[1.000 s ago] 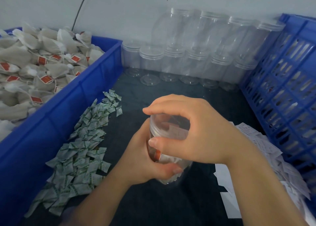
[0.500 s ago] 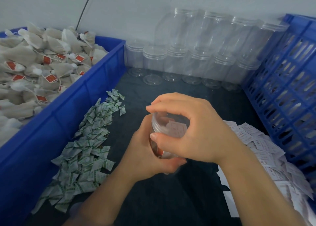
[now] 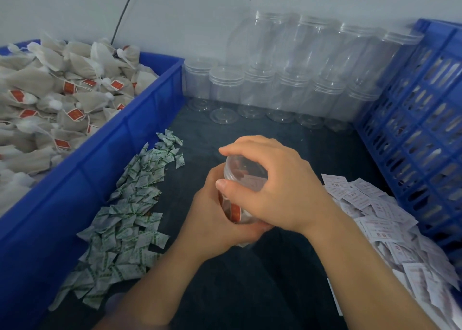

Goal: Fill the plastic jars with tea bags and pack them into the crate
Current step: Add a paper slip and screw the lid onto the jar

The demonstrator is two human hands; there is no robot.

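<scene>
Barely moved: jar [image 3: 246, 177] gripped by left hand [image 3: 215, 219], right hand [image 3: 282, 192]; sachets [image 3: 130, 209], slips [image 3: 382, 217] flanking.

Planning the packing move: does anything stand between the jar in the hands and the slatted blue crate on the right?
Nothing upright. Between the jar and the crate lies only a flat pile of white paper slips along the crate's foot.

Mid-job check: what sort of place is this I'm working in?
Probably a small tea-packing bench: solid blue plastic bin heaped with paper tea bags, rows of empty clear plastic jars by the wall, left hand and right hand gripping a filled clear jar.
</scene>
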